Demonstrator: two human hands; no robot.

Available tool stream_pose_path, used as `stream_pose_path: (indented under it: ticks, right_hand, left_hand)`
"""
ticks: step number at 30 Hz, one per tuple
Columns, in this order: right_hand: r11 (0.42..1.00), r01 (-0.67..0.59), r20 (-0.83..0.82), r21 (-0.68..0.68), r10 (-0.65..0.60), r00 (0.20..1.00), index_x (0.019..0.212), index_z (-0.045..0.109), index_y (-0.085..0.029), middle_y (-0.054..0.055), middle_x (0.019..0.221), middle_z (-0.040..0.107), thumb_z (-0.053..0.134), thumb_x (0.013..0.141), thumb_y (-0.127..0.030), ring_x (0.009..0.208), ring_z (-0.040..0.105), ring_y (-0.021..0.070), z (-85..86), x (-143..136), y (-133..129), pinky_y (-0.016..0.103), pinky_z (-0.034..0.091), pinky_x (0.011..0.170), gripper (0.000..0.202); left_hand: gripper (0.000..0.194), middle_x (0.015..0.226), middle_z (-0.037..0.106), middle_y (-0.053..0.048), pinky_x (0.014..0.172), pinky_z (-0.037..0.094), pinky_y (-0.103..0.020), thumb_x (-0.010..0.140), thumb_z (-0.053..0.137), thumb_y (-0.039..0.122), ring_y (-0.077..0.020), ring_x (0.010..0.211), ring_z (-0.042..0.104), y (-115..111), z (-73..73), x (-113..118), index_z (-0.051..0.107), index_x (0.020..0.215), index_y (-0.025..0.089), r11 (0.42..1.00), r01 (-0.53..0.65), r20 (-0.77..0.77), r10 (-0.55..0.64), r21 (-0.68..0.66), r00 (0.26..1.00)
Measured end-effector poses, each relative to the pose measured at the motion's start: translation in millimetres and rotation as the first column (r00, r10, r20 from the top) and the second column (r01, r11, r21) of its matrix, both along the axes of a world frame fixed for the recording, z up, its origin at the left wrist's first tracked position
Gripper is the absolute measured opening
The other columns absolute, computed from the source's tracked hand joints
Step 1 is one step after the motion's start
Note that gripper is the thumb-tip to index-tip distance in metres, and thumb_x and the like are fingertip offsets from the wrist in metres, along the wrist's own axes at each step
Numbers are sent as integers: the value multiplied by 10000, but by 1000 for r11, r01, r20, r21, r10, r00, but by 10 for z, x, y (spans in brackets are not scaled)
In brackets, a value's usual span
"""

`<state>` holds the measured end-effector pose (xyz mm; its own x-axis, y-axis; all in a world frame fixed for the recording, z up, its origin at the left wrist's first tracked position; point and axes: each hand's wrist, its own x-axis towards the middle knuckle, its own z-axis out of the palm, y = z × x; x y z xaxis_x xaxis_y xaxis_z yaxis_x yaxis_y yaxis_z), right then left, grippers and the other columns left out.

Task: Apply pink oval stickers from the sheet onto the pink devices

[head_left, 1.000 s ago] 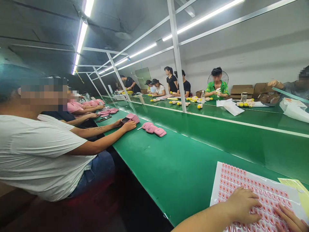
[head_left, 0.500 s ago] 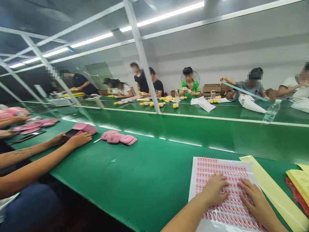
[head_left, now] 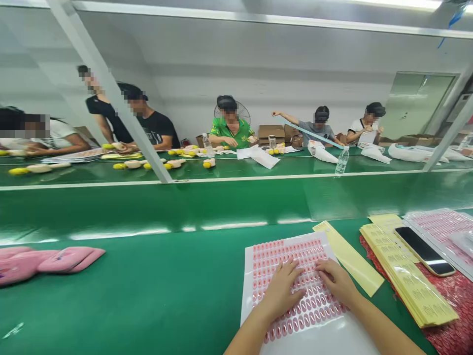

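Note:
A white sheet [head_left: 248,291] with rows of glossy pink oval stickers lies on the green table in front of me. My left hand [head_left: 284,290] rests on the middle of the sheet, fingers stretched and thumb apart. Near the sheet's right edge, my right hand [head_left: 337,280] lies over the stickers with its fingers loosely bent and apart; nothing shows in its grasp. Just beyond the right hand, a pale yellow strip [head_left: 354,261] lies flat, its near-left side partly beside the sheet.
To the right, a stack of yellow printed strips [head_left: 410,281] and a phone [head_left: 424,250] lie on red bubble wrap [head_left: 451,296]. Pink padded pieces [head_left: 70,259] lie left. Across a raised divider [head_left: 221,204], several people work; a bottle [head_left: 342,161] stands there.
My view has swung right, so the neighbour's arms at left are gone and the phone and yellow stack have come in. Both hands stay on the sheet; the right fingers look more bent.

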<state>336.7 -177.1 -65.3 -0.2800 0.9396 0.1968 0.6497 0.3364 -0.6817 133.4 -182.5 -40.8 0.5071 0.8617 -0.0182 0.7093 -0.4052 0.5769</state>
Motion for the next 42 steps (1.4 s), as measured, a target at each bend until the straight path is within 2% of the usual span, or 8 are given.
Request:
stream_pose_path:
  ticks: [11,16,23,27,30,33,36,42]
  right_hand:
    - [987,7,36,-158,-2,999,1000,590,-169,97,1069,597,439,776,-292,1008,535,220,315,111,0,376,397,904,297]
    - [948,302,314,-96,-259,913,1231,413,-112,141,1331,373,437,775,-294,1261,270,258,379,425,76,443,224,1026,491]
    - [863,356,363,-359,-222,905,1356,139,-65,148,1426,120,358,828,-392,1314,27,256,351,361,-82,523,37,1033,658]
    - [869,294,271,-399,-194,943,1350,199,-94,124,1419,182,346,831,-419,1308,119,241,445,371,-164,458,106,1055,630]
    - [892,333,333,-305,-228,915,1308,308,-83,138,1397,252,391,818,-377,1297,173,249,487,480,-225,411,152,1058,577]
    - [881,423,422,-212,-308,853,1267,361,-35,189,1379,265,432,805,-327,1292,176,285,456,549,-305,422,167,1050,551]
    - [888,400,408,-227,-286,867,1270,364,-36,190,1386,247,433,812,-337,1295,154,293,371,520,-381,436,172,1047,553]
    - [906,247,73,-343,-236,969,1297,346,-134,112,1365,333,308,864,-432,1271,259,227,308,500,-443,413,200,1049,527]
  left_hand:
    - [491,1346,394,-54,1046,193,-457,705,592,294,-223,1255,300,91,-41,-56,486,1180,232,999,38,-7,-38,8,999]
    - [452,1324,425,-53,1032,224,-463,718,576,310,-229,1244,323,118,-59,-67,502,1160,246,997,42,8,-43,72,999]
    - [387,1313,439,-57,1031,221,-482,738,537,285,-230,1244,324,96,-89,-78,536,1121,231,994,54,2,-55,93,999]
    - [370,1300,453,-68,1021,230,-506,756,510,313,-248,1238,334,90,-94,-90,546,1113,224,990,74,-1,-74,118,997]
    - [355,1282,474,-71,1013,240,-516,761,502,321,-258,1226,353,94,-110,-108,556,1099,226,986,87,7,-89,143,996]
    - [333,1245,514,-58,1007,249,-525,757,504,324,-266,1212,374,100,-135,-130,570,1072,241,980,105,41,-114,168,993]
    - [291,1160,587,-40,1005,248,-533,761,489,307,-262,1176,424,98,-151,-149,583,1033,261,978,123,103,-141,166,985]
    - [256,1087,631,-21,1008,282,-488,760,479,299,-240,1116,493,78,-149,-171,592,988,276,979,131,182,-159,154,970]
